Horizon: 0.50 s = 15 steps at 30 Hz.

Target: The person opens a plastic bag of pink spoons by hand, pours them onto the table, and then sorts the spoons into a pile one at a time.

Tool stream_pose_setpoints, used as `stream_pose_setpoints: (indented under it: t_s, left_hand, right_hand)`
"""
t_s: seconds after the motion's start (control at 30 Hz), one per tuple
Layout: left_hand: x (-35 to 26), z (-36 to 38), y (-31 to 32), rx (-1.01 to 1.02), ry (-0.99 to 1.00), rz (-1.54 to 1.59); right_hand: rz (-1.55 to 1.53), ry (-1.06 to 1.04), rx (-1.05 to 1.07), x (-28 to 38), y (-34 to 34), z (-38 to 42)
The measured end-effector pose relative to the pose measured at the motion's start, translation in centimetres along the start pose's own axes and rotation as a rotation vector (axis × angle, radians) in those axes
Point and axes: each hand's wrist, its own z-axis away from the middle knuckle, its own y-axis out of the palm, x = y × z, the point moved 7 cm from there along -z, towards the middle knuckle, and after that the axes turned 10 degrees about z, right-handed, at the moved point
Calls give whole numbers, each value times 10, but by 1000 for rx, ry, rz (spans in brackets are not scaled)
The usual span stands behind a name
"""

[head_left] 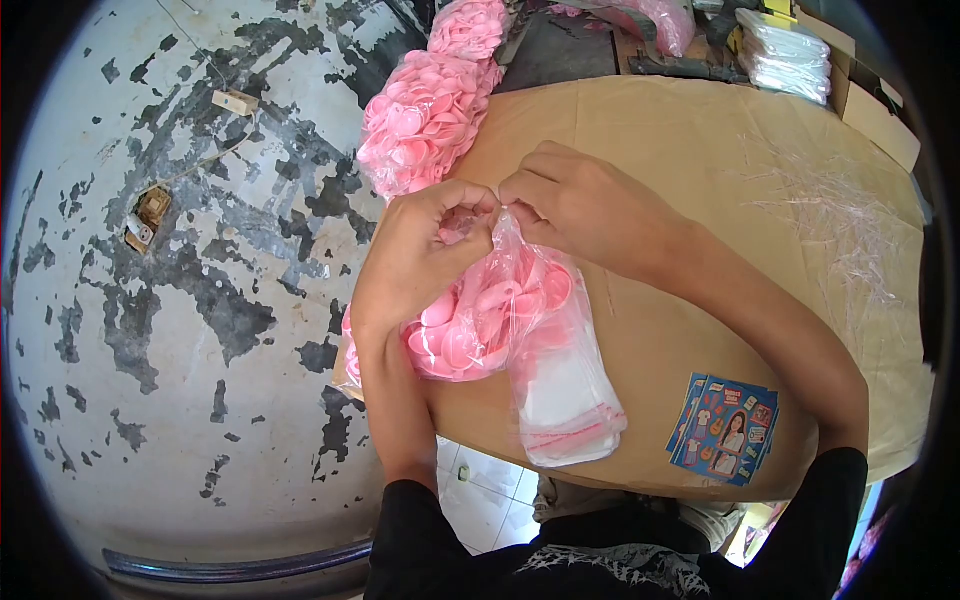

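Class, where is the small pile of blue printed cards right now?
In the head view, the blue printed cards lie at lower right on the brown-covered table, near its edge, between the clear plastic packets and the right forearm.

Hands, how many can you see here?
2: the left hand and the right hand, close together at the gathered top of the clear bag of pink pieces. No others show.
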Motion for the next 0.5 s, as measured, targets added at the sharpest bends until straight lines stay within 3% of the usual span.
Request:
stream_pose_setpoints:
  t_s: [0.07,0.27,0.37,0.5]
  left_hand:
    - [0,0,-1,-23,65,-46]
    - [-10,7,-1,23,36,-146]
    - [-12,6,1,-20,52,-123]
    - [-3,5,3,-10,0,-40]
  right_hand:
    - [-145,37,-30,-2,-4,-1]
    - [-456,205,306,-10,8,-3]
    - [-697,289,313,-24,17,5]
    - [-605,284,356,-31,20,7]
